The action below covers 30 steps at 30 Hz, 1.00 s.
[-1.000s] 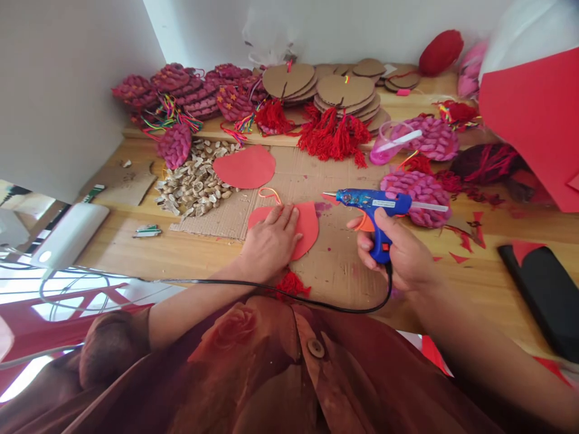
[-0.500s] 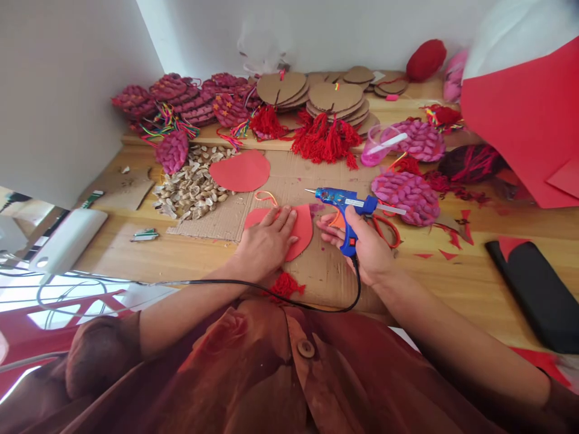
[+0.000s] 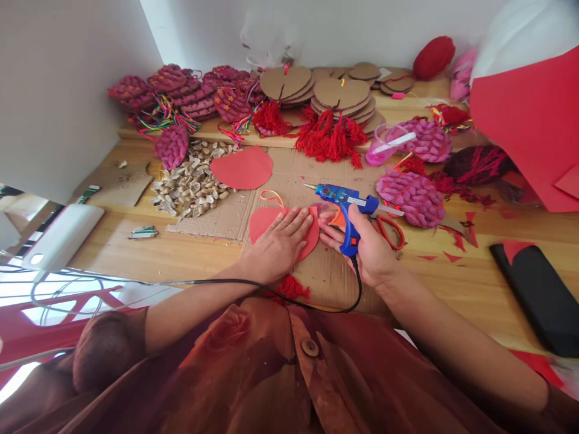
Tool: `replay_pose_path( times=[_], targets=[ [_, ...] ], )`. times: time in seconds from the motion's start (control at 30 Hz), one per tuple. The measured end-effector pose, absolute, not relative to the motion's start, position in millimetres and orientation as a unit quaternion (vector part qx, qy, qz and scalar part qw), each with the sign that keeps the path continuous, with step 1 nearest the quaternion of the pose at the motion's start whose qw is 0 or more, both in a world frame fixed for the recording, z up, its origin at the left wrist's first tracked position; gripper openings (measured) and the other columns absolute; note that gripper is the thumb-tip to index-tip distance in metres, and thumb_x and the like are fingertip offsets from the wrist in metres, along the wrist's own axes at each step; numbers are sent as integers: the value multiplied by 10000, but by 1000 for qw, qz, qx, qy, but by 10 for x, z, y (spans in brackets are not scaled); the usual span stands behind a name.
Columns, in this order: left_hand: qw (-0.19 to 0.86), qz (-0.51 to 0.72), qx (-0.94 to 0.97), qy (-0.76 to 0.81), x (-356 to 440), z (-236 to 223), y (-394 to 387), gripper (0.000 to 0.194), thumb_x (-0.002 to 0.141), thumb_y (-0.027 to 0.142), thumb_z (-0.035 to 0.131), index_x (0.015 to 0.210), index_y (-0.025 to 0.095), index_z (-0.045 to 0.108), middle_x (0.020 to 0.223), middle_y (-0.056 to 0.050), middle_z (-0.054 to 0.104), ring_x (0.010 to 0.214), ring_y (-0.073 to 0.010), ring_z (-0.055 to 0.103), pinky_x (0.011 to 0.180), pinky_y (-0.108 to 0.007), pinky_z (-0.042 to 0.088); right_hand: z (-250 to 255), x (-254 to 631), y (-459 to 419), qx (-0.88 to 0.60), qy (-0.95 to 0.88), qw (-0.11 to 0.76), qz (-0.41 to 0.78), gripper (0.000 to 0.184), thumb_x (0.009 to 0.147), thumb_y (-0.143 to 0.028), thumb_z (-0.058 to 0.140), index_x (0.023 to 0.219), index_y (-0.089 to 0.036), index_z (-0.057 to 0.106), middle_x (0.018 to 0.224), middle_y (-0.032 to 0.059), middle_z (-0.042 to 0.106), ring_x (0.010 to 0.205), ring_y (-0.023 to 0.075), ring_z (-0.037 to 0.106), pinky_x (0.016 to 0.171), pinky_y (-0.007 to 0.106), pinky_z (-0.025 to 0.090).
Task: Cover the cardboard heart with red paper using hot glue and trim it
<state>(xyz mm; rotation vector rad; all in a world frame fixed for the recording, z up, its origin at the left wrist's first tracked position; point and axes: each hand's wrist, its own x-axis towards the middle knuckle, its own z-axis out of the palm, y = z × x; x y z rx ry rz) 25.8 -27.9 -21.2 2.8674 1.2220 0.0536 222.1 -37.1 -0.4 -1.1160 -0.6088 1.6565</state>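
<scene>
My left hand point(image 3: 283, 241) lies flat with fingers stretched over a red paper disc point(image 3: 261, 222) on the cardboard sheet point(image 3: 289, 158). A yellow-orange cord loop point(image 3: 272, 196) sticks out past the disc's far edge, and a red tassel point(image 3: 293, 288) shows at its near side. In my right hand point(image 3: 368, 244) is a blue hot glue gun point(image 3: 346, 199), its nozzle pointing left above the cardboard. A glue stick pokes from its back end. Beyond my left hand lies another red paper piece point(image 3: 244, 167). Orange-handled scissors point(image 3: 389, 232) lie partly hidden behind my right hand.
Nut shells point(image 3: 194, 184) are heaped at the left. Pink braided pieces point(image 3: 411, 199), cardboard discs point(image 3: 341, 93) with red tassels point(image 3: 328, 138) and a pink cup point(image 3: 379, 150) stand at the back. A black phone-like slab point(image 3: 538, 295) lies right. The gun's black cord point(image 3: 235, 281) crosses my left forearm.
My left hand has slid a little to the right across the red paper disc, fingers flatter, and more of the disc's left side shows. The glue gun stays in my right hand, nearly still.
</scene>
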Motion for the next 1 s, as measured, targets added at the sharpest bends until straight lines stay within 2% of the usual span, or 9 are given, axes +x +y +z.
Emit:
replay_pose_path(
  times=[0.13,0.33,0.4,0.47,0.53,0.63,0.73,0.87,1.0],
  targets=[
    [37,25,921,387,266,-201,-274,567,1078,293,291,1573,17,294,1652,-188,279,1557,-299,207,1277,-478,211,11,2210,-370,-458,-245,509,686,333,913,-575,628,934,-257,723,1143,51,763,1179,294,693,972,472,593],
    [89,39,923,371,334,-208,-294,634,1065,378,358,1582,25,258,1672,-203,205,1573,-299,103,1284,-489,172,24,2191,-352,-475,-215,520,676,211,949,-457,622,1039,-289,714,1122,24,776,1122,262,724,946,474,607],
    [135,64,927,343,316,-174,-293,665,1067,386,334,1600,21,173,1674,-222,168,1575,-283,92,1282,-488,182,32,2193,-353,-473,-209,519,680,226,978,-437,574,1018,-272,724,1100,32,782,1096,251,734,948,454,607],
    [191,100,928,303,246,-127,-305,677,1074,369,298,1622,67,42,1679,-208,159,1574,-234,128,1273,-450,237,40,2202,-356,-472,-196,518,686,262,1000,-419,533,998,-252,734,1077,38,785,1056,236,747,948,428,606],
    [207,137,921,300,136,-102,-340,677,1076,354,297,1631,123,-15,1682,-180,186,1570,-204,162,1261,-427,283,43,2217,-360,-468,-182,514,696,315,1013,-427,502,958,-229,741,1058,45,784,1030,225,753,956,404,600],
    [134,147,905,376,-36,-150,-428,622,1068,338,348,1622,126,163,1667,-182,257,1574,-266,140,1262,-505,262,31,2238,-365,-452,-185,513,706,372,1006,-487,503,896,-218,736,1046,44,772,1061,230,742,992,405,576],
    [96,93,918,374,-106,-239,-506,575,1060,329,362,1576,80,311,1642,-197,310,1564,-304,180,1260,-531,253,16,2246,-361,-448,-198,517,702,323,953,-528,589,920,-239,730,1026,26,759,1105,246,726,1042,446,537],
    [103,55,941,318,13,-262,-496,592,1062,338,339,1579,54,295,1658,-176,267,1570,-277,157,1275,-485,225,36,2240,-344,-463,-196,500,706,352,933,-558,601,894,-230,722,999,44,759,1140,258,710,1079,462,502],
    [110,55,949,291,138,-211,-391,584,1064,341,344,1589,92,288,1663,-141,261,1574,-242,140,1286,-465,176,64,2236,-344,-472,-195,498,701,351,937,-553,590,862,-231,708,1032,56,761,1165,262,697,1056,453,523]
  ],
)
